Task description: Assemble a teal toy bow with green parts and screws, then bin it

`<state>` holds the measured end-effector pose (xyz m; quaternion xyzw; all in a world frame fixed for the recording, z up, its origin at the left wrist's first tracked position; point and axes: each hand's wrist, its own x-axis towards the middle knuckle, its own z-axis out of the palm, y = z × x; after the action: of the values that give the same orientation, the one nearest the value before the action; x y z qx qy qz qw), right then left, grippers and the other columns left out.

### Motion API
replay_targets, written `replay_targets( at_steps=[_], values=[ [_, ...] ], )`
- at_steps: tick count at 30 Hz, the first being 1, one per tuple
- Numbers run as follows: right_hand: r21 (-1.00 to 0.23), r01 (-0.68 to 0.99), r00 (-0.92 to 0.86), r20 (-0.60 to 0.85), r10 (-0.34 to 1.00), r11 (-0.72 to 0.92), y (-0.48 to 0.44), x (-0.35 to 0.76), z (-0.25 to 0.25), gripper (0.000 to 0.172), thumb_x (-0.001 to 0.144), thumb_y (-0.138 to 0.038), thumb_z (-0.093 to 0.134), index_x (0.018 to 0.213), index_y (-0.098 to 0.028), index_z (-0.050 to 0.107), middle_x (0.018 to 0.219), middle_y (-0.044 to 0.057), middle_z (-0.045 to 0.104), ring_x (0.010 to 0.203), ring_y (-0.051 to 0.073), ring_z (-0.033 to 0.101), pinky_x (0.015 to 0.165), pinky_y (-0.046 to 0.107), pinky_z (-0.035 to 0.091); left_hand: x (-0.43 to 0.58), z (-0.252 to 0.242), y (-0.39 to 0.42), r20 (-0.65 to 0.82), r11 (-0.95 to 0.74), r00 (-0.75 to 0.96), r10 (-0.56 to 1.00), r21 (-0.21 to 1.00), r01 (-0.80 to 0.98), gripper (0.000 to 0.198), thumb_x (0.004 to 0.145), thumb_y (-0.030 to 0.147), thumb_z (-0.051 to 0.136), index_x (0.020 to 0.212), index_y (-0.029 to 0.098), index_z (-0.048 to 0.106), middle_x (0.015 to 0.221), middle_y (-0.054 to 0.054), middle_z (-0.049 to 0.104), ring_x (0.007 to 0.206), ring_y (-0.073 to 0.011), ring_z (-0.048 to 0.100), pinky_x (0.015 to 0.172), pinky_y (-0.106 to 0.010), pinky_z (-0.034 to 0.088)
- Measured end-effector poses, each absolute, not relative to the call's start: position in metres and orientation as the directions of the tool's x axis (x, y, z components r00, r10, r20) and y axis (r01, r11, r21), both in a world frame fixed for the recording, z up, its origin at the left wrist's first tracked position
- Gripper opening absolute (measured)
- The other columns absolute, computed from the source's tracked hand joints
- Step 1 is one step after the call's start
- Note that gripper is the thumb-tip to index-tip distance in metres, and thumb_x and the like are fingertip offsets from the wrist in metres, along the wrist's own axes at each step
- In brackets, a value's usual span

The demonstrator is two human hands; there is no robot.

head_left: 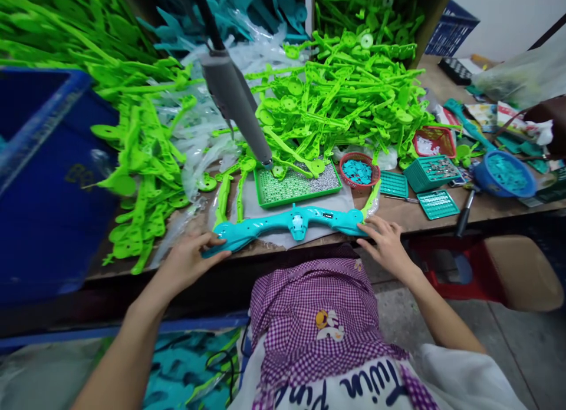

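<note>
A turquoise plastic toy bow (269, 222) lies crosswise at the table's front edge, its thicker middle piece facing me. My left hand (188, 258) pinches its left end between thumb and fingers. At the other end, my right hand (385, 245) grips the tip the same way. Just behind the bow sits a green tray (300, 196) full of small metal screws. A grey electric screwdriver (236, 101) hangs down over the tray with its tip near the tray's back left corner. Loose lime-green strips (223, 201) lie behind the bow's left half.
Heaps of lime-green plastic parts (336, 98) cover the back of the table. A blue crate (48, 180) stands at the left. To the right are a red basket (360, 183) of turquoise pieces, green trays (431, 174), a blue bowl (504, 186) and a black-handled tool (465, 214).
</note>
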<state>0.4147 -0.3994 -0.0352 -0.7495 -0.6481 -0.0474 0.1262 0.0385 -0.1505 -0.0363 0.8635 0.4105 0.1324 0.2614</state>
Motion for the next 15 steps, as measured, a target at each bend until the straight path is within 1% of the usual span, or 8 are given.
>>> replay_targets(
  at_steps=[2,4,6,8,10,12,15],
  values=[
    [-0.155,0.983,0.143,0.283,0.948,-0.102,-0.391,0.413,-0.038,0.036,0.099,-0.039,0.044,0.126,-0.022,0.062,0.13,0.014,0.063,0.122,0.027,0.056,0.097,0.044,0.036,0.036,-0.033,-0.15,0.003,-0.553,0.652,0.758,0.534,0.64,0.05,0.078,0.07,0.052,0.079,0.021,0.064,0.082,-0.005,0.066,0.078,-0.0198,0.061,0.075,-0.033,0.051],
    [-0.168,0.984,0.111,0.308,0.945,-0.061,-0.379,0.408,-0.042,0.039,0.1,-0.037,0.042,0.132,-0.021,0.058,0.134,0.014,0.061,0.127,0.026,0.054,0.101,0.044,0.035,0.036,-0.026,-0.15,0.006,-0.608,0.691,0.723,0.479,0.633,0.051,0.082,0.069,0.049,0.081,0.021,0.066,0.087,-0.006,0.064,0.082,-0.0207,0.061,0.078,-0.034,0.051],
    [-0.184,0.983,0.07,0.295,0.953,-0.016,-0.366,0.403,-0.046,0.04,0.101,-0.035,0.04,0.134,-0.021,0.056,0.136,0.013,0.061,0.129,0.026,0.053,0.105,0.046,0.034,0.044,-0.017,-0.15,0.06,-0.682,0.731,0.68,0.419,0.6,0.051,0.085,0.068,0.047,0.084,0.021,0.068,0.094,-0.008,0.064,0.09,-0.0235,0.061,0.085,-0.038,0.051],
    [-0.226,0.974,0.049,0.283,0.958,0.017,-0.357,0.401,-0.05,0.039,0.101,-0.033,0.039,0.133,-0.021,0.058,0.135,0.012,0.062,0.127,0.025,0.055,0.105,0.046,0.035,0.063,-0.011,-0.153,0.124,-0.739,0.766,0.631,0.395,0.545,0.051,0.088,0.065,0.046,0.098,0.021,0.069,0.107,-0.011,0.064,0.102,-0.0263,0.06,0.094,-0.042,0.049],
    [-0.297,0.954,0.059,0.302,0.951,0.035,-0.356,0.404,-0.049,0.038,0.101,-0.033,0.04,0.13,-0.02,0.059,0.133,0.012,0.064,0.124,0.025,0.057,0.103,0.044,0.039,0.091,-0.013,-0.155,0.122,-0.768,0.807,0.577,0.418,0.486,0.051,0.09,0.058,0.048,0.118,0.02,0.064,0.124,-0.013,0.061,0.114,-0.0271,0.058,0.102,-0.043,0.045],
    [-0.371,0.929,0.136,0.357,0.924,0.007,-0.363,0.412,-0.044,0.035,0.099,-0.036,0.044,0.124,-0.02,0.063,0.126,0.012,0.067,0.119,0.024,0.061,0.1,0.042,0.042,0.122,-0.022,-0.156,0.055,-0.789,0.863,0.503,0.436,0.433,0.055,0.09,0.053,0.051,0.132,0.017,0.056,0.135,-0.015,0.056,0.122,-0.029,0.054,0.106,-0.045,0.043],
    [-0.442,0.886,0.334,0.397,0.855,-0.141,-0.383,0.423,-0.038,0.029,0.094,-0.043,0.052,0.106,-0.021,0.068,0.11,0.01,0.071,0.107,0.025,0.064,0.094,0.041,0.043,0.156,-0.043,-0.152,-0.04,-0.785,0.907,0.419,0.486,0.384,0.055,0.093,0.045,0.048,0.137,0.014,0.052,0.138,-0.017,0.054,0.124,-0.0304,0.054,0.106,-0.047,0.044]
  ],
)
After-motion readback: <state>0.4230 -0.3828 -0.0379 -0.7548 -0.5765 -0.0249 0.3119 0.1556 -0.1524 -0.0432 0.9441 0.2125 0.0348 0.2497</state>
